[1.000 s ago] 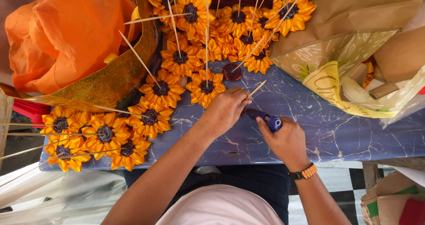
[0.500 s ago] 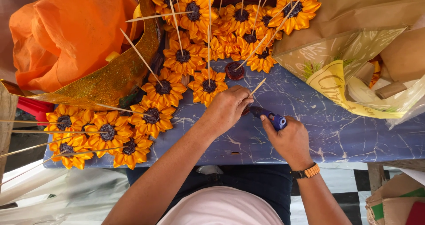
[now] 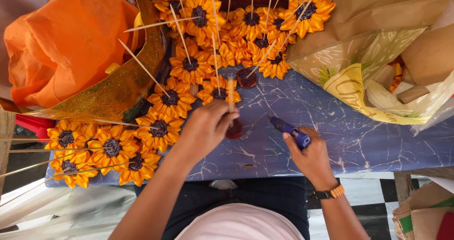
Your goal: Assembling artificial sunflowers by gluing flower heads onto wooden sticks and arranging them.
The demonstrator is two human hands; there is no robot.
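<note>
Pinching a stick (image 3: 231, 94) with its dark disc (image 3: 234, 129) in the left hand (image 3: 205, 126), steadied on the table (image 3: 369, 141), right hand (image 3: 309, 155) clamped on a blue tool (image 3: 289, 130) angled toward it, finished flowers (image 3: 189, 67) piled far left

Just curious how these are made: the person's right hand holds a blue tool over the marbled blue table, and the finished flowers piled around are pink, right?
Not quite. The head view shows the flowers are orange-yellow with dark centres, not pink. The rest stands: the right hand holds a blue tool over the marbled blue table.
</note>
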